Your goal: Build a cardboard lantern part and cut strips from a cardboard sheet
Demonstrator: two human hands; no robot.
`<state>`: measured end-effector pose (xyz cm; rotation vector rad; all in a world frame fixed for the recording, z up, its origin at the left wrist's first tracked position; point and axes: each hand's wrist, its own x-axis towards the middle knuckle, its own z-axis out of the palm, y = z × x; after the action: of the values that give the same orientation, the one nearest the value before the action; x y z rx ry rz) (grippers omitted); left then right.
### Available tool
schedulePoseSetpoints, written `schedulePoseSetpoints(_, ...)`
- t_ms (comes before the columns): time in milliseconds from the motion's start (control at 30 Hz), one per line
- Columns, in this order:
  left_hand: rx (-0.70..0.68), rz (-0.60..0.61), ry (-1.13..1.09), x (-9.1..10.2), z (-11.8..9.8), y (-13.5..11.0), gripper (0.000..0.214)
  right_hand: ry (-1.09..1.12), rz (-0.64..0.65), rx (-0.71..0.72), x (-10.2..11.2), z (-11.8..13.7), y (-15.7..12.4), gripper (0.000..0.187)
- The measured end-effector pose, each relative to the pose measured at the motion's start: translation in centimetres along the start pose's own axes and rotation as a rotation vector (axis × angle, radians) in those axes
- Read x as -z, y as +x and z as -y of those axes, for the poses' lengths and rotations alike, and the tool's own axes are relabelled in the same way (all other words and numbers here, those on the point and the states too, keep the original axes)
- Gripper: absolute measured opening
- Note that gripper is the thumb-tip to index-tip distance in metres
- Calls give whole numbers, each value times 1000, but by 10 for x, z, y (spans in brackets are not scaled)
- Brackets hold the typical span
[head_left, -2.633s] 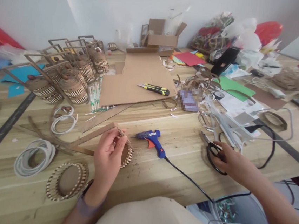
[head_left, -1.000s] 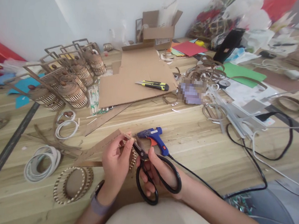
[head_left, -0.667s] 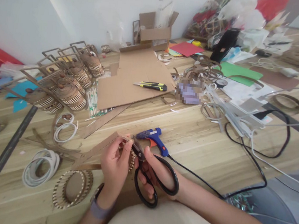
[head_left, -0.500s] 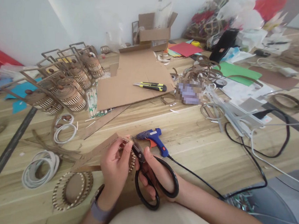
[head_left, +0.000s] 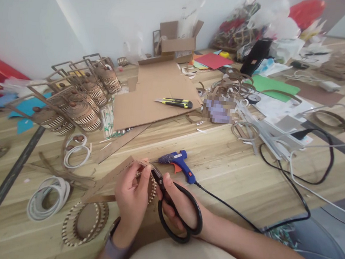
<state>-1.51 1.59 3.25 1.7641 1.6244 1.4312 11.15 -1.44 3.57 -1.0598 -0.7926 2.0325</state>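
My left hand (head_left: 133,191) pinches a piece of corrugated cardboard (head_left: 116,173) between thumb and fingers. In my right hand (head_left: 180,205) is a pair of black-handled scissors (head_left: 196,211), the fingers through its loops. The blades point at the cardboard edge by my left thumb; whether they are in it is hard to see. Behind my left hand, partly covered, is a round piece with a beaded-looking rim (head_left: 153,193). A blue hot glue gun (head_left: 180,163) lies just beyond the scissors. To the left of my wrist sits a round cardboard base with a striped rim (head_left: 68,225).
White tape rings (head_left: 35,204) and brown strips lie at left. Several lidded woven-looking baskets with handles (head_left: 84,113) stand behind. A utility knife (head_left: 176,102) rests on a cardboard sheet (head_left: 155,79). The glue gun's black cord (head_left: 229,206) runs right, among other cables.
The scissors' handles have come closer together in my right hand. My left hand keeps its pinch on the cardboard. The whole view has shifted slightly.
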Motion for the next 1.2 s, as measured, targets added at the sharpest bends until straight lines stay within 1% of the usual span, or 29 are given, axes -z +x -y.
schedulePoseSetpoints(67, 0, -11, 3, 1, 1, 0, 18, -10, -14, 22, 0, 0, 2, 64)
schedulePoseSetpoints(133, 3, -15, 9, 1, 2, 1, 19, -60, -35, 36, 3, 6, 1, 64)
schedulePoseSetpoints(200, 1, -2, 6, 2, 2, 3, 20, -210, -97, 94, 13, 19, -2, 63)
schedulePoseSetpoints(233, -3, 12, -3, 2, 2, 4, 20, -341, -161, 155, 22, 27, -5, 62)
schedulePoseSetpoints(267, -6, 27, -18, 3, 2, 4, 20, -534, -234, 214, 32, 36, -9, 56)
schedulePoseSetpoints(333, 1, 58, -46, 3, 3, 4, 19, -985, -425, 320, 59, 52, -17, 43)
schedulePoseSetpoints(367, 14, 72, -56, 3, 3, 4, 19, -1192, -541, 317, 73, 58, -20, 35)
schedulePoseSetpoints(400, 34, 83, -68, 4, 4, 4, 19, -1368, -672, 268, 88, 62, -22, 30)
schedulePoseSetpoints(433, 58, 94, -82, 4, 5, 3, 20, -1506, -767, 193, 102, 65, -23, 28)
schedulePoseSetpoints(467, 82, 108, -102, 3, 7, 2, 21, -1605, -796, 141, 115, 65, -23, 27)
schedulePoseSetpoints(533, 118, 135, -151, 3, 10, 0, 22, -1704, -785, 75, 136, 63, -21, 29)
schedulePoseSetpoints(600, 124, 135, -189, 2, 12, -2, 22, -1762, -752, 11, 148, 59, -18, 31)
schedulePoseSetpoints(667, 111, 124, -193, 1, 14, -3, 21, -1829, -743, -38, 150, 56, -16, 32)
schedulePoseSetpoints(700, 104, 120, -186, 2, 15, -3, 21, -1874, -760, -52, 148, 56, -17, 32)
schedulePoseSetpoints(767, 93, 126, -172, 2, 15, -4, 21, -1963, -819, -46, 138, 56, -19, 31)
schedulePoseSetpoints(833, 81, 128, -174, 2, 16, -4, 21, -2000, -845, 6, 125, 55, -19, 28)
schedulePoseSetpoints(867, 75, 130, -177, 2, 16, -5, 21, -1981, -821, 49, 117, 55, -19, 27)
schedulePoseSetpoints(933, 60, 128, -179, 1, 17, -5, 20, -1881, -701, 122, 103, 50, -13, 27)
schedulePoseSetpoints(1000, 47, 130, -176, -1, 18, -5, 20, -1770, -572, 133, 93, 44, -4, 28)
schedulePoseSetpoints(1033, 41, 131, -175, -2, 18, -5, 19, -1730, -535, 125, 90, 40, 1, 28)
schedulePoseSetpoints(1100, 36, 133, -176, -3, 18, -6, 19, -1680, -524, 110, 87, 32, 11, 29)
schedulePoseSetpoints(1200, 32, 125, -184, -3, 17, -6, 19, -1629, -530, 131, 88, 26, 21, 25)
